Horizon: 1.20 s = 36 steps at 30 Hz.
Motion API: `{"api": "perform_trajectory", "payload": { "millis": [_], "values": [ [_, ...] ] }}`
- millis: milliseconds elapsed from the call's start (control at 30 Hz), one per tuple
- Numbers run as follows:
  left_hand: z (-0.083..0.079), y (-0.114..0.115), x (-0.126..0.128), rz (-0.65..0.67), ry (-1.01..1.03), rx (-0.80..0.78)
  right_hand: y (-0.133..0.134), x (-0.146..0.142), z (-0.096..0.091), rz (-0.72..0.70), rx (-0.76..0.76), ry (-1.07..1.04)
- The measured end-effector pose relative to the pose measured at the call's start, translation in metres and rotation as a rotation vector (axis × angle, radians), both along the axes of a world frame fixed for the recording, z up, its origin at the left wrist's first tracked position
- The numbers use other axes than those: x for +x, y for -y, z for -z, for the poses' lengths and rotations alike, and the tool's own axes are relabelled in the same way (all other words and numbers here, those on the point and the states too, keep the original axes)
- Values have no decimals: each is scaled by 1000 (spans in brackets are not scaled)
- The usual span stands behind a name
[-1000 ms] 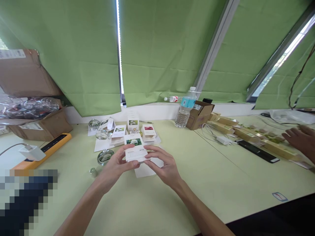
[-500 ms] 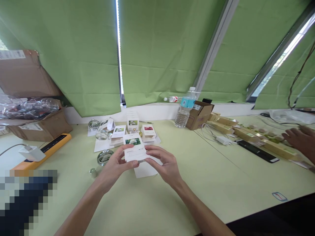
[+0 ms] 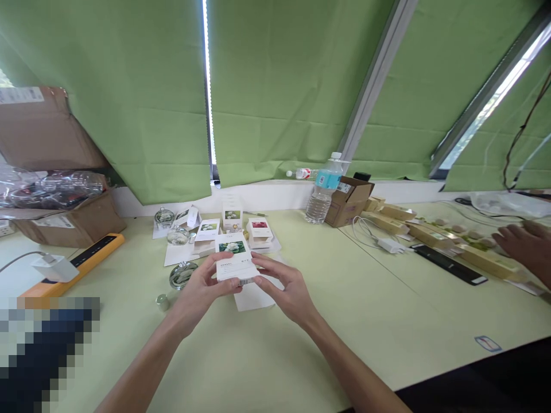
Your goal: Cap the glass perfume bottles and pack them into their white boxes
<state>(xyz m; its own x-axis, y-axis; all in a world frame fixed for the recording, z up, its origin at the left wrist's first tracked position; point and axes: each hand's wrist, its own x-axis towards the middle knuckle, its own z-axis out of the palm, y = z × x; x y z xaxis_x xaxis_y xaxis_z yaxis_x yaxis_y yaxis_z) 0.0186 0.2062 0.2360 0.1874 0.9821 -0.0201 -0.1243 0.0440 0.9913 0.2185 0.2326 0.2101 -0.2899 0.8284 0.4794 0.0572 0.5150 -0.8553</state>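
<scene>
Since this white card box [image 3: 232, 265] looks light and easily dented, I'd hold it by its edges, not squeeze its faces. My left hand [image 3: 198, 288] and right hand [image 3: 286, 289] have their fingers closed on its sides, holding it above a sheet of paper [image 3: 253, 300].

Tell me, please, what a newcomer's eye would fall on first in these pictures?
The green blinds fill the upper part of the view, slanting overhead. Below them, at the centre of the pale green table, the left hand and right hand hold a white box showing a white flower, in front of similar boxes and round glass bottles. At the far right, another person's hand is over a row of long tan boxes.
</scene>
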Motion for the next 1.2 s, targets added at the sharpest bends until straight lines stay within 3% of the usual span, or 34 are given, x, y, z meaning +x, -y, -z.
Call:
{"api": "perform_trajectory", "payload": {
  "millis": [233,367,500,600,700,833,1000,1200],
  "values": [
    [-2,3,3,-110,-128,-17,2,0,-2,-103,-34,37],
    [-4,3,5,-154,-168,3,3,-4,0,-58,-43,40],
    [0,3,6,-90,-172,22,-4,-4,4,51,-298,-61],
    [1,3,8,-31,-172,37,-6,-1,3,-42,-560,-165],
    [0,5,10,-7,-165,48,-6,0,3,-188,-694,-243],
    [-3,7,10,30,-149,40,-3,-1,1,-251,-691,-286],
    [-7,6,6,-35,-184,27,1,0,-9,-347,-592,-233],
    [-2,5,8,-41,-115,28,1,1,-11,-341,-549,-185]
  ]
}}
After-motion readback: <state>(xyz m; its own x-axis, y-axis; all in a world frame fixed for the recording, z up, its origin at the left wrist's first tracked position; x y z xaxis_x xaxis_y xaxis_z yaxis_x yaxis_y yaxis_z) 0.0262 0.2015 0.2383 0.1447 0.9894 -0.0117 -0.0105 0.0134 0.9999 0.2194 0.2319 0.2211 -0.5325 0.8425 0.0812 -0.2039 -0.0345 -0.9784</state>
